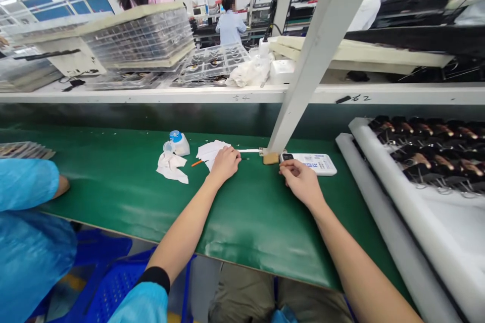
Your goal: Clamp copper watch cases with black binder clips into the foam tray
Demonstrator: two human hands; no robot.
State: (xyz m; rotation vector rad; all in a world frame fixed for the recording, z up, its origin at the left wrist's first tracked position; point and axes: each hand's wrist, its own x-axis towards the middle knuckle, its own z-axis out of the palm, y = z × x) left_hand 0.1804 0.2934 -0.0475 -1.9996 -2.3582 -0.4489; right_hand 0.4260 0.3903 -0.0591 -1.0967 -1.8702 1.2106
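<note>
My left hand (226, 163) rests at the right edge of some white papers (212, 152), its fingers curled round something I cannot make out; a thin stick tip shows just to its right. An orange stick (196, 163) lies to its left. In the fingertips of my right hand (301, 179) is a small dark-faced device (286, 157) with a silver edge. Behind it lies a white card with blue print (325, 164). A tan block (270, 158) sits at the foot of the white post, between my hands.
A blue-capped bottle (181, 143) and crumpled tissue (172, 167) lie left on the green table (257, 222). White foam trays (420, 217) with dark parts stand right. A slanted post (314, 55) meets the shelf edge (189, 97). A person's blue sleeve (26, 184) is at far left.
</note>
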